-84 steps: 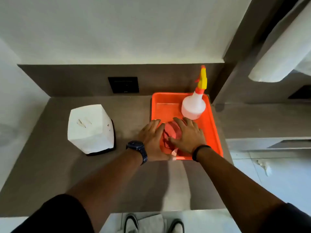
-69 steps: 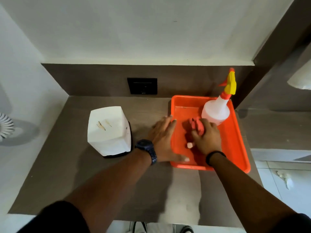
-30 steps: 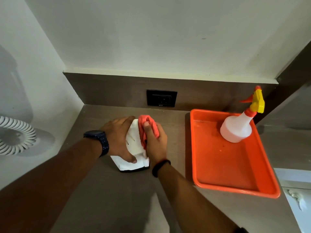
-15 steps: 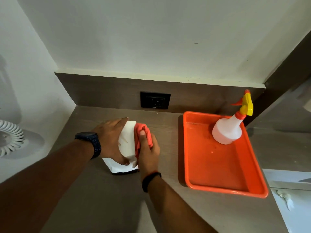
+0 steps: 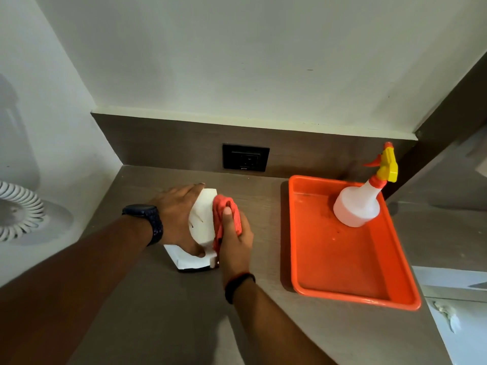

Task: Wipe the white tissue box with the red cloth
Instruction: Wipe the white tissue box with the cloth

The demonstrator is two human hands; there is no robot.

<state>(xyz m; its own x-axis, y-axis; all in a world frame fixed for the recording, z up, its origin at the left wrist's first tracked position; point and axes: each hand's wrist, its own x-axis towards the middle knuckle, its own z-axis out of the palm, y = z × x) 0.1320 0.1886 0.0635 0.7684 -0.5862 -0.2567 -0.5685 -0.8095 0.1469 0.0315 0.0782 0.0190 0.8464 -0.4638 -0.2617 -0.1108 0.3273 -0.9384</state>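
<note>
White rectangular tissue box (image 5: pixel 201 219) on brown desk (image 5: pixel 163 312), clamped under left hand (image 5: pixel 181 214) fingers. Right hand (image 5: pixel 234 243) fingers closed around bunched red cloth (image 5: pixel 224 212), pressed against box's right side. Risk: light box tipping or sliding if left fingers slacken.

Bare countertop (image 5: pixel 163 312) lies open at six o'clock of the tissue box (image 5: pixel 203 219); the orange tray (image 5: pixel 350 291) with spray bottle (image 5: pixel 355 206) blocks three o'clock; backsplash (image 5: pixel 171 146) closes twelve.

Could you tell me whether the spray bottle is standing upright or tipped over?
Upright. The spray bottle stands on its base in the far corner of the orange tray, yellow trigger head on top.
</note>
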